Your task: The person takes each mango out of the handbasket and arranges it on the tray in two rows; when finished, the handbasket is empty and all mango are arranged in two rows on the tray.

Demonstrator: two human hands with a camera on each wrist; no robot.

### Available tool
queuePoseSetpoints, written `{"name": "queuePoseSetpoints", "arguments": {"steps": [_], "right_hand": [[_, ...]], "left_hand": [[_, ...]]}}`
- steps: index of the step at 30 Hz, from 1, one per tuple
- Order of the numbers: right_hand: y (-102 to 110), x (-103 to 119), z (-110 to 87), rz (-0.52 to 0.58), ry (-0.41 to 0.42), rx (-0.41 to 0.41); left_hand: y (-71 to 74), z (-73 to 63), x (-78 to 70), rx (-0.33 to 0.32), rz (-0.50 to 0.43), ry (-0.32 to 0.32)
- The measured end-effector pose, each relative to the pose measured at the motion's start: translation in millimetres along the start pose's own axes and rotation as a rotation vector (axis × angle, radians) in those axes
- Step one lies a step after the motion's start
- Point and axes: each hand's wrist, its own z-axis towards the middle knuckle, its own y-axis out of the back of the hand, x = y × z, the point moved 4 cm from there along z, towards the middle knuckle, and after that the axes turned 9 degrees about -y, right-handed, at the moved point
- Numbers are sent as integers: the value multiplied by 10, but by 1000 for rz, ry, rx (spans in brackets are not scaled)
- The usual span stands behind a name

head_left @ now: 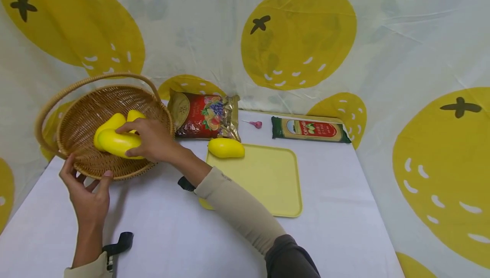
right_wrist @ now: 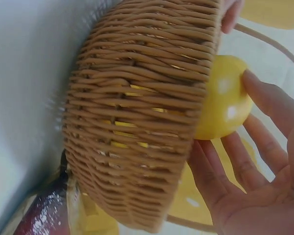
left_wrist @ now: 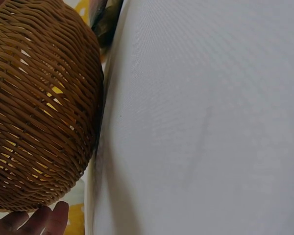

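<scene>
A brown wicker basket (head_left: 95,101) with a tall handle stands at the left, its opening tilted toward me. My left hand (head_left: 89,197) grips its near rim, thumb and fingers spread along the edge. My right hand (head_left: 155,140) reaches over the basket's right side and holds a yellow mango (head_left: 118,143) between thumb and fingers. Behind that fruit lie two more yellow mangoes (head_left: 113,121), partly hidden by it and by the hand. In the right wrist view the held mango (right_wrist: 228,98) shows at the basket's rim, the thumb on one side and fingers under it.
A pale yellow tray (head_left: 264,176) lies mid-table, with one mango (head_left: 226,148) at its far left corner. Along the back are a red and gold packet (head_left: 203,116), a small pink item (head_left: 257,124) and a green and red pack (head_left: 310,129). A printed curtain hangs behind.
</scene>
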Motion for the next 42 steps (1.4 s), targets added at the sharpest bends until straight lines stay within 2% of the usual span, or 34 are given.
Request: {"name": "queuePoseSetpoints", "arguments": {"steps": [5,11,18,25,34,42], "right_hand": [[137,-32,-153,29,15,-43],[273,-97,-343,119,82,-95],[400,-219,-520,171,118,-156],[503,-367,-695,277,164,-221],[595,-596,-876,326,193,-263],[725,-825,-1041,357,182,-310]], "left_hand": [[0,-4,0,-7,-8,1],[-1,-3,-8,-6,-21,-2],[10,-9,-16,-4,-12,-1],[17,-7,-17,-4,-14,-7],[21,-3,-2,-4,-7,7],[18,4,-12,-3,-9,9]]}}
